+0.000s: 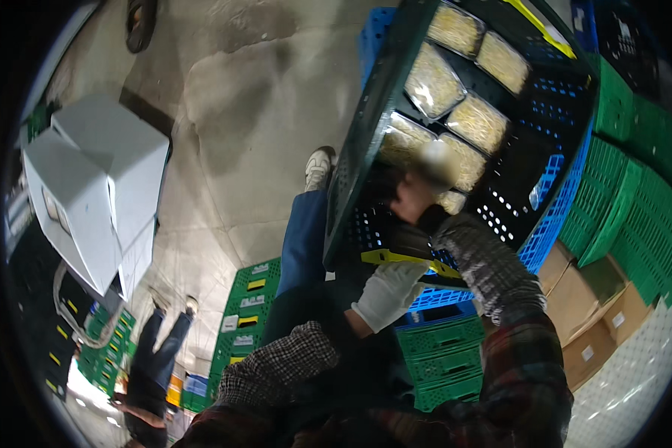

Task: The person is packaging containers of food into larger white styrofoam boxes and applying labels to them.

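A dark plastic crate (344, 185) stands tilted across the view before me, its near end fitted with a yellow handle (378, 256). My left hand (389, 295), in a white glove, has its fingers curled over that handle and rim. Inside the crate lie several clear plastic packs (479, 123) of pale, stringy food that looks like bean sprouts. My right hand (415, 199) reaches into the crate beside the nearer packs. A blurred patch covers the area by its fingertips, so its grip cannot be made out.
Blue crates (557, 190) sit beneath the dark crate. Green crates (439, 358) are stacked near my body, and more green crates (621, 196) and cardboard boxes (593, 313) stand at right. White boxes (95, 185) are at left. Another person (157, 358) stands at lower left.
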Demonstrator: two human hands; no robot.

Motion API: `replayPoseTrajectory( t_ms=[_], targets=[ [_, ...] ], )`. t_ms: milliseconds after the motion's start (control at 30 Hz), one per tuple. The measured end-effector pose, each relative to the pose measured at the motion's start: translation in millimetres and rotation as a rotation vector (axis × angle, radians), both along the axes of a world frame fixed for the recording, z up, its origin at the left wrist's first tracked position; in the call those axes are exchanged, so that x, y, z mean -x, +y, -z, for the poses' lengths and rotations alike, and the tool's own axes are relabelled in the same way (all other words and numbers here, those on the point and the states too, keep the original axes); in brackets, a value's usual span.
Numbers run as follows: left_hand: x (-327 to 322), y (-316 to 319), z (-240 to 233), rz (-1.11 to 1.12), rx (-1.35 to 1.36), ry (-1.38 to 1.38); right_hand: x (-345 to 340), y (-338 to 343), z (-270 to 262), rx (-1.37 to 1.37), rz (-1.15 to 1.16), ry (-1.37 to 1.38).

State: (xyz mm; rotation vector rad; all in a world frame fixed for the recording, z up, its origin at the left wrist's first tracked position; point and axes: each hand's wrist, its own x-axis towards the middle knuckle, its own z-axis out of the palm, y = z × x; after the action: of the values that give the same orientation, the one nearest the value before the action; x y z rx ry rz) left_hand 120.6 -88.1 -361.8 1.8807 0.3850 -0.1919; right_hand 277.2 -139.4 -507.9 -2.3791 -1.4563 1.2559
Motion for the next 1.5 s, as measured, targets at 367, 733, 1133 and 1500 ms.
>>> replayPoseTrajectory(
  t_ms=[367, 733, 1133, 1500],
  targets=[
    [0, -3, 18, 0.077, 0.056, -0.005, 26, -13, 49, 0.099, 0.103, -0.028],
    [-66, -6, 59, 0.609, -0.549, 0.089, 2, -42, 105, -0.08, 0.529, -0.277],
    [-8, -29, -56, 0.747, 0.287, 0.374, -11, -324, -94, -0.406, 1.954, -0.595],
    [68, -118, -13, 0.808, -0.036, 1.01, 58, -419, 141, 0.088, 2.035, -0.222]
  ],
)
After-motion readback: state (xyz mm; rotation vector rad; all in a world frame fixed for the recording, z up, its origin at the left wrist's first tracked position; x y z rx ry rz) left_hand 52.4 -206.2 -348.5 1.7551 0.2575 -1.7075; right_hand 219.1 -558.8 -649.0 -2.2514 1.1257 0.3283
